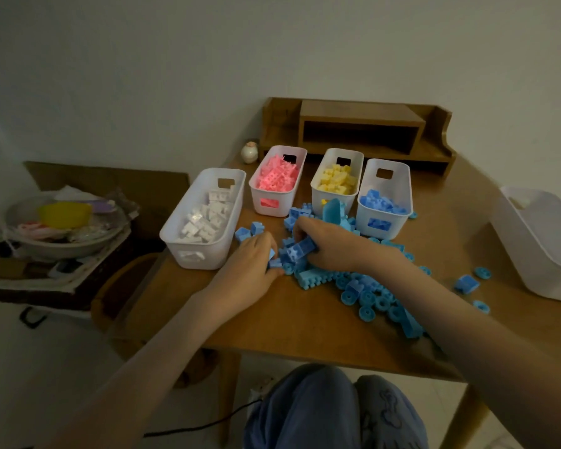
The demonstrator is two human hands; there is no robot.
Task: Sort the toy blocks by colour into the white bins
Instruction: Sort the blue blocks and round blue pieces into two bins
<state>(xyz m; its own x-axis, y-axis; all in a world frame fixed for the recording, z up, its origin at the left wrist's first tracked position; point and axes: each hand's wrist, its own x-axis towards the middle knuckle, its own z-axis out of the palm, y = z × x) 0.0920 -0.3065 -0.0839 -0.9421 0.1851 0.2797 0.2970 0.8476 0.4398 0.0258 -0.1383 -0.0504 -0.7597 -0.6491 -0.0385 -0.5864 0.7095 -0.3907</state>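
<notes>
A pile of blue blocks (363, 286) and blue wheels lies on the wooden table (305, 325). My left hand (251, 257) rests at the pile's left edge, fingers curled on small blue blocks. My right hand (331, 246) is closed around a blue block (300, 249) on top of the pile. Behind stand four white bins: one with white blocks (204, 218), one with pink blocks (277, 179), one with yellow blocks (337, 179), one with blue blocks (384, 199).
A large empty white bin (541, 244) lies tilted at the table's right edge. A wooden shelf unit (357, 131) and a small jar (249, 152) stand at the back. A cluttered side table with a bowl (62, 228) is to the left. Stray blue pieces (467, 283) lie right of the pile.
</notes>
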